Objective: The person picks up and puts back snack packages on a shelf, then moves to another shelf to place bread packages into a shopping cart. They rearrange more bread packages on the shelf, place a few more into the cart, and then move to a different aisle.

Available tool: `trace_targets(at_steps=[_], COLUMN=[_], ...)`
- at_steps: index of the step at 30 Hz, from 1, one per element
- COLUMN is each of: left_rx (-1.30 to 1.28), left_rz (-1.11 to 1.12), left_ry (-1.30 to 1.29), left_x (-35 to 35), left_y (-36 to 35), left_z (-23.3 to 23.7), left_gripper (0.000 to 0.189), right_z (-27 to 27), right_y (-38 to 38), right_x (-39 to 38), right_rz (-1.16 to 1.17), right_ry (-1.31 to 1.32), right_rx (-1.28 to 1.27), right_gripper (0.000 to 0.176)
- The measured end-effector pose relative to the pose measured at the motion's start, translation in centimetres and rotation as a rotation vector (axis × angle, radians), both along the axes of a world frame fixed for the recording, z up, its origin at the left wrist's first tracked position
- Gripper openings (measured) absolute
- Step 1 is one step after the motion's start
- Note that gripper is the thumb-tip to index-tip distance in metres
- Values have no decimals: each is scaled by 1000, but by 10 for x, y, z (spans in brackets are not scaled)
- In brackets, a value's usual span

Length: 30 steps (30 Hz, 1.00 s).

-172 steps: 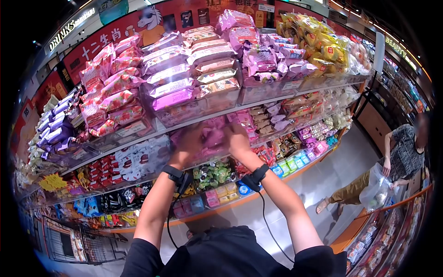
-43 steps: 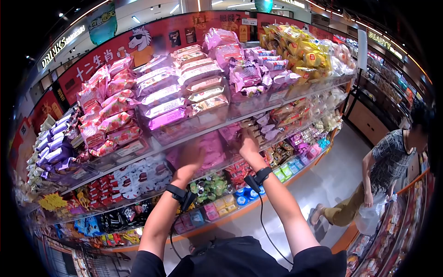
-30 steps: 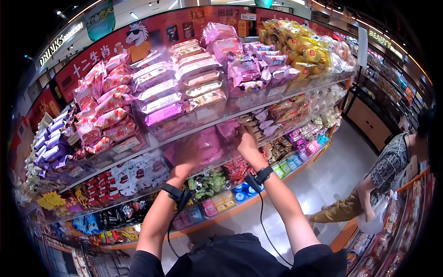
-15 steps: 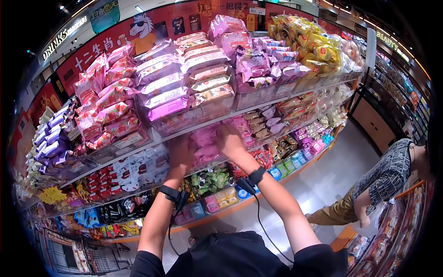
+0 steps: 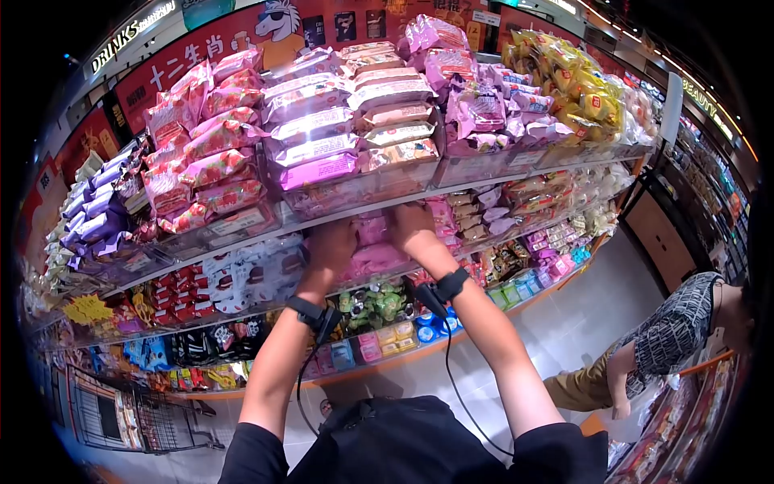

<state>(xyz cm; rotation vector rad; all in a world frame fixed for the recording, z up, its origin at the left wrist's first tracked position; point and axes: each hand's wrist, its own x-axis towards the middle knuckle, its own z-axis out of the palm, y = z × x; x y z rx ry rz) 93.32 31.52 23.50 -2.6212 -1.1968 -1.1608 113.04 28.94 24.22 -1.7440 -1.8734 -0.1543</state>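
Note:
Both arms reach forward to the second shelf, just under the front edge of the top shelf. My left hand [image 5: 330, 244] is at the left side of a heap of pink packets [image 5: 373, 252]. On the right side of the same heap is my right hand [image 5: 411, 226]. The fingers of both hands are blurred and in shadow, so whether they grip a packet does not show. Above them, white-and-purple packets [image 5: 314, 133] and pinkish-brown packets [image 5: 395, 117] are stacked on the top shelf. Each wrist wears a black strap with a cable.
The overhanging top shelf edge [image 5: 355, 208] runs just above my hands. Green packets [image 5: 379, 305] lie below them. A person in a patterned shirt [image 5: 673, 331] stands at the right. A wire cart [image 5: 133, 415] is at the lower left.
The view has shifted, so the shelves sit further right and slightly higher in it. Both hands remain at the pink packets. The person at the right appears a little lower.

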Motion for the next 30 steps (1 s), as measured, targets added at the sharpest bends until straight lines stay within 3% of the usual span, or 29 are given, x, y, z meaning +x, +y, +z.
trace_targets(at_steps=[2,4,7,9,13,21,30], left_rx=[21,12,-2,62,43,98,127], left_rz=[-8,-30,-72,-80,-23,33,129], left_ry=[-84,-84,18,76,142,115,-122], left_x=[-12,-27,-50,-59,-69,-67,-75], left_y=[-25,-49,-67,-73,-63,-47,-57], left_z=[7,4,-10,-17,-29,-22,-25], left_gripper=[26,27,29,31,31,19,30], right_z=[2,14,-8,-21,-43,-23,-39], right_y=[-20,-53,-66,-62,-46,-42,-35], right_x=[-1,-12,-20,-29,-52,-52,-43], right_rz=[106,143,303,517,467,481,544], right_ry=[70,44,40,93,-228,-177,53], right_rx=[196,106,3,137,417,256,243], right_gripper=[24,24,30,39,43,30,25])
